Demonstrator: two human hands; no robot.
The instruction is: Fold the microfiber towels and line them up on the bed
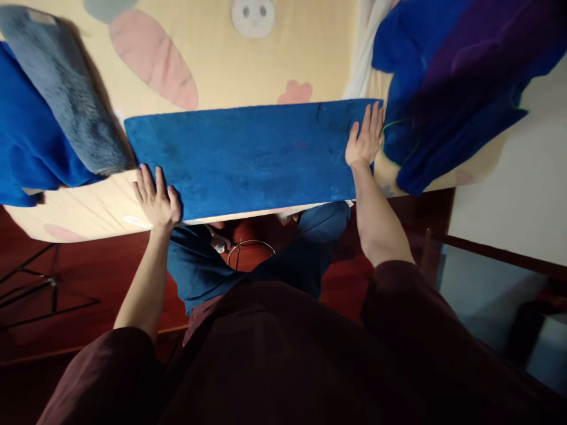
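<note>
A flat blue cloth (pixel 261 156), long and rectangular, lies along the near edge of the bed. My left hand (pixel 156 198) rests on its lower left corner with the fingers spread and pointing away from me. At the right end, my right hand (pixel 365 137) lies flat near the cloth's edge, fingers apart. Neither hand is closed round anything. The cloth looks smooth, with some darker patches on its surface.
A grey-blue fluffy roll (pixel 73 88) lies at the left over blue fabric (pixel 31 130). Blue and purple clothing (pixel 443 82) is heaped at the right on the yellow patterned sheet (pixel 221 65). A black metal stand (pixel 53 283) is on the floor at the left.
</note>
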